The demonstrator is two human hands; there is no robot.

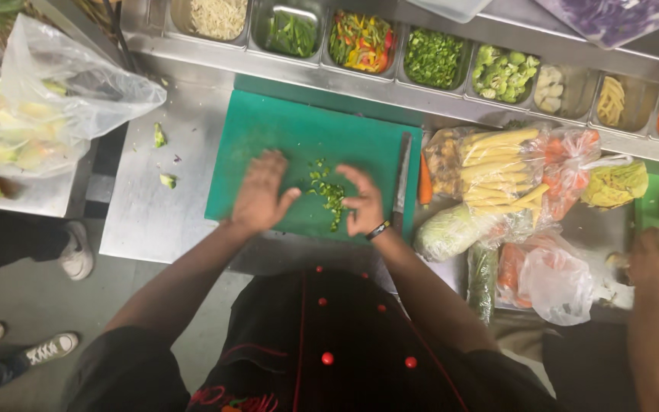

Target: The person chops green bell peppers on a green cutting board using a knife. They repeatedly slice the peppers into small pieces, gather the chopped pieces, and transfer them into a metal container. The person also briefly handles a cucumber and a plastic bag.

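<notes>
The left hand [259,194] and right hand [365,202] sit low in the middle of the frame, on a green board [284,126]. Both hands are open and hold nothing, palms turned toward each other. The greens [328,191] lie between them, closer to the right hand. They are tiny chopped bits in a loose, bright green heap. The board is flat and smooth. A knife [401,183] lies just right of the right hand, long and dark. Further right are soft clear bags [497,172] of vegetables. Along the top, shiny metal tubs [432,57] hold cut vegetables.
</notes>
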